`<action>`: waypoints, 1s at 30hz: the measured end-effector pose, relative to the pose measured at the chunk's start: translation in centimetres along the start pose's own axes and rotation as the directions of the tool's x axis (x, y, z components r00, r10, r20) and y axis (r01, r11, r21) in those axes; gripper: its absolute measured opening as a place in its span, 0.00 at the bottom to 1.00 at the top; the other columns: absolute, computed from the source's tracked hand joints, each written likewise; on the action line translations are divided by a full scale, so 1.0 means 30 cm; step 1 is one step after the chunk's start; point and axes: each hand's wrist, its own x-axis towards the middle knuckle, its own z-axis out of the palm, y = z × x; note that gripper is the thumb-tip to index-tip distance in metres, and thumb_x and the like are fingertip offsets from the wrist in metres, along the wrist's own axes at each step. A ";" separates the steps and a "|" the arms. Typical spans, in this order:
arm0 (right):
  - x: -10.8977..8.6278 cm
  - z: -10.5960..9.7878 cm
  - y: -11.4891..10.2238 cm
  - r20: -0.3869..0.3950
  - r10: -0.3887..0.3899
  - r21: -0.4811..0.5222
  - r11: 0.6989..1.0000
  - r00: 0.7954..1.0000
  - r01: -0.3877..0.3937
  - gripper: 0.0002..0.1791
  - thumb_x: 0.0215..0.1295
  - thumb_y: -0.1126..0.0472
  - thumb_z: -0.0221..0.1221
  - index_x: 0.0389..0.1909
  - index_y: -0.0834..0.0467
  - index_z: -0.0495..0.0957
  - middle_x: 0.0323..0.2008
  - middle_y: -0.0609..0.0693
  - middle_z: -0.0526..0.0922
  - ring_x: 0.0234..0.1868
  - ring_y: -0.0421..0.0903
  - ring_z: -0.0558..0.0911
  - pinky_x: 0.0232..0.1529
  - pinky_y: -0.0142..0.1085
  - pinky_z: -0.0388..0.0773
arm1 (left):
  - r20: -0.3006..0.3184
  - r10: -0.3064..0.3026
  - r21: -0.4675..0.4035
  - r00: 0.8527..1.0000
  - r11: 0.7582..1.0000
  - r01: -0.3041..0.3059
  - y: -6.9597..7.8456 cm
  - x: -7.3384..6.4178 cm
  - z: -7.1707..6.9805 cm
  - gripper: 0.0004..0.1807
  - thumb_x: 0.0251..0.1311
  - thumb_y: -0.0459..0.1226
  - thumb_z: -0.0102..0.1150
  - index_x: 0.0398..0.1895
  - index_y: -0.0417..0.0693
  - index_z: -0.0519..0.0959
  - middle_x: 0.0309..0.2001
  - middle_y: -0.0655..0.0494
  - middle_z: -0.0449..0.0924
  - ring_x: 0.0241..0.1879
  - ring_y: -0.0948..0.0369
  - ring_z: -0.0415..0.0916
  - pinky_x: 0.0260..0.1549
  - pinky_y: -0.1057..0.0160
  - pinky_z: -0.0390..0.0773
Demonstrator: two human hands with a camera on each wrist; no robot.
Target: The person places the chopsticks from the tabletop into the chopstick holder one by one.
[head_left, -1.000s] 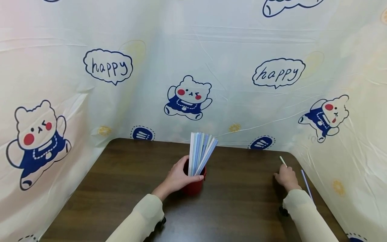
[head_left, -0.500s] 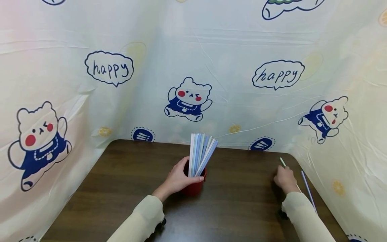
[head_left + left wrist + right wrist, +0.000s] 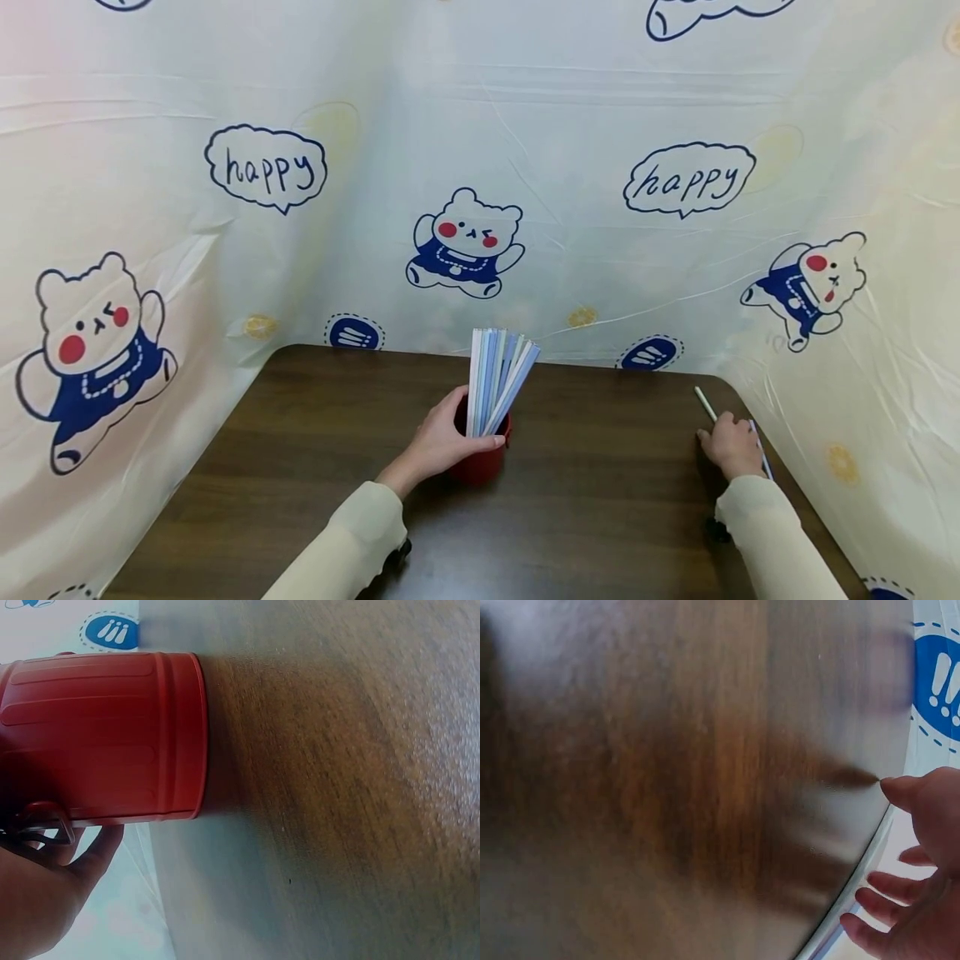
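Note:
My left hand [image 3: 435, 442] grips a red bucket [image 3: 480, 468] from its left side, with the thumb across the near rim. Several white and blue straws [image 3: 491, 383] stand in it, leaning right. In the left wrist view the ribbed metal bucket [image 3: 105, 735] shows a small side handle, and part of my left hand [image 3: 45, 892] is seen below. At the table's right side, my right hand [image 3: 731, 446] is down over a pale green straw [image 3: 705, 403] and beside a purple straw [image 3: 763, 458]. The right wrist view shows my right hand [image 3: 922, 877] with fingers spread apart, thumb tip near the tabletop.
The dark wooden table [image 3: 585, 517] has rounded far corners. A pale printed curtain [image 3: 570, 275] hangs close around its back and sides. The right edge of the table lies just beyond the purple straw.
My right hand has shifted a little to the right, from the green straw toward the purple one, and now covers part of it. The left hand and bucket have stayed in place.

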 end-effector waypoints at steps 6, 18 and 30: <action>-0.005 -0.015 -0.006 -0.003 -0.107 -0.045 0.993 0.994 0.107 0.18 0.70 0.61 0.57 0.46 0.76 0.72 0.47 0.80 0.70 0.49 0.79 0.72 0.46 0.66 0.72 | 0.001 -0.004 -0.001 1.000 1.000 0.004 -0.002 0.002 -0.003 0.51 0.46 0.61 0.77 0.74 0.65 0.64 0.69 0.59 0.71 0.62 0.56 0.73 0.62 0.38 0.73; -0.003 -0.019 -0.013 0.004 -0.154 -0.029 0.988 0.988 0.154 0.13 0.68 0.66 0.57 0.44 0.75 0.73 0.42 0.74 0.73 0.46 0.71 0.75 0.44 0.62 0.74 | 0.008 0.001 -0.010 1.000 1.000 -0.001 0.002 -0.003 -0.004 0.50 0.47 0.61 0.76 0.74 0.64 0.64 0.68 0.59 0.71 0.62 0.55 0.73 0.62 0.37 0.72; 0.014 -0.020 -0.013 -0.021 -0.195 0.008 0.981 0.981 0.195 0.10 0.55 0.71 0.56 0.38 0.73 0.74 0.34 0.72 0.79 0.38 0.70 0.79 0.39 0.60 0.77 | 0.014 0.007 -0.007 1.000 1.000 -0.007 0.002 0.000 -0.006 0.51 0.47 0.62 0.76 0.74 0.63 0.64 0.69 0.59 0.71 0.63 0.55 0.73 0.62 0.37 0.72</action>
